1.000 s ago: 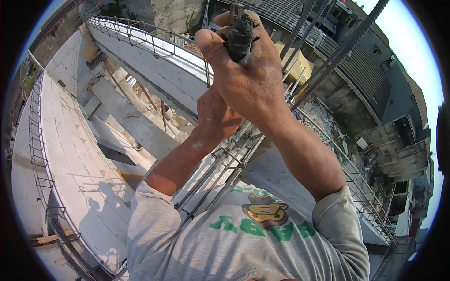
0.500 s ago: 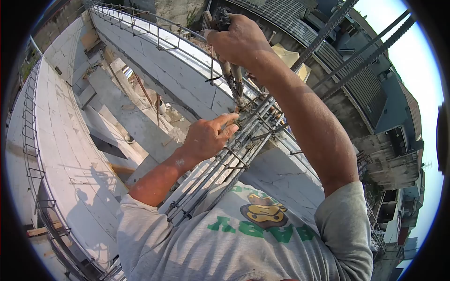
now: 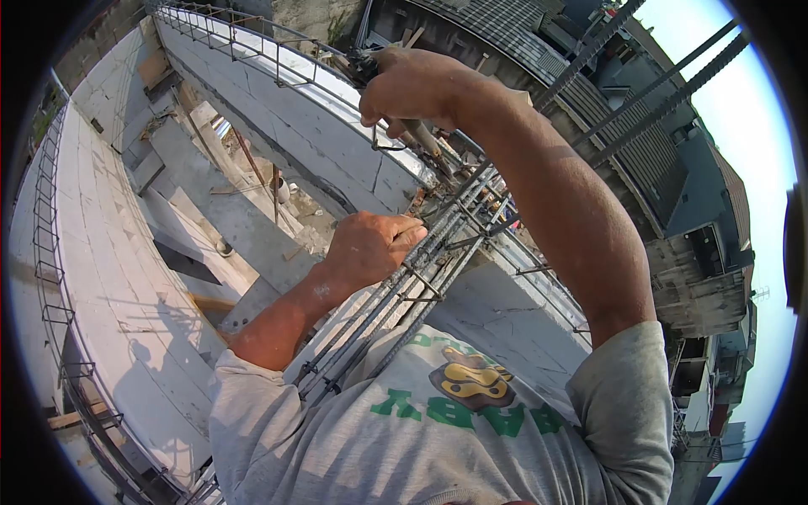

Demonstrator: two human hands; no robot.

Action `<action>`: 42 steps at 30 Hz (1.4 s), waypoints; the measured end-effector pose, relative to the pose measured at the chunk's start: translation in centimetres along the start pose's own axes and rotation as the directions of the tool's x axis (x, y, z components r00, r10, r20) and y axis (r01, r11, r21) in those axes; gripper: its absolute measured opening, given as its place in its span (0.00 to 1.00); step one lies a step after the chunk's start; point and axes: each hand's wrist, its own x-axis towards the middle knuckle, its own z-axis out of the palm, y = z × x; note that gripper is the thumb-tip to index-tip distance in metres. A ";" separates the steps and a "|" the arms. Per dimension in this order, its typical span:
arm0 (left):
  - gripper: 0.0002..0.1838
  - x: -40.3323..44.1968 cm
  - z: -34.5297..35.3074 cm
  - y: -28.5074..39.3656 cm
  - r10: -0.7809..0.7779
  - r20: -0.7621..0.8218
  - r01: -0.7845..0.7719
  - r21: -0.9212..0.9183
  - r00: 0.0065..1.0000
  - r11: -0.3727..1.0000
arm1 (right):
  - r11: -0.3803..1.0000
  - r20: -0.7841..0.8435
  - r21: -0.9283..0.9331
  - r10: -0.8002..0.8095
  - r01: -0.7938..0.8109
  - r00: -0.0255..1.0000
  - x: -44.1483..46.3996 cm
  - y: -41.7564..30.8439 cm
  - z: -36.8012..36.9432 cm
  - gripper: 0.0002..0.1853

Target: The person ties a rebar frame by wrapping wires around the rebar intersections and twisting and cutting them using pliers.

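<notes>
The person's right hand (image 3: 421, 84) is closed around a tool (image 3: 423, 139) with a dark, black-wrapped handle (image 3: 362, 65), the fingers curled in and the back of the hand turned up toward the camera. The tool slants down from under the palm, and its narrow lower end comes close to a bundle of steel bars (image 3: 454, 220); whether it grips anything there cannot be told. The left hand (image 3: 364, 250) is beside the same bundle, its fingers bent and the thumb and forefinger brought together close to the bars; whether something thin is pinched between them cannot be made out. The bars run diagonally from near the person's grey shirt (image 3: 353, 454) up past both hands, with thin cross ties around them. A pale block wall (image 3: 269, 105) stands behind the hands, and another, curved wall (image 3: 105, 210) sweeps down the left side, with planks (image 3: 223, 261) lying between the two. At upper right, thick ribbed rods (image 3: 699, 77) slope across a roof (image 3: 518, 40) and nearby houses (image 3: 715, 198).
</notes>
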 end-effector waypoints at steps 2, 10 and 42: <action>0.15 0.0 -0.1 0.0 -0.002 -0.005 0.002 0.012 1.000 1.000 | 0.998 0.083 0.039 -0.054 0.051 0.995 0.0 -0.1 0.2 0.18; 0.14 0.1 -0.3 0.1 -0.001 -0.015 0.003 0.140 1.000 0.990 | 0.949 0.346 0.316 -0.122 0.007 0.930 3.7 0.3 2.2 0.21; 0.05 1.6 -1.8 0.9 0.361 -0.204 -0.267 0.378 0.910 0.886 | 0.774 0.224 0.629 -0.278 0.080 0.934 7.2 4.3 4.6 0.14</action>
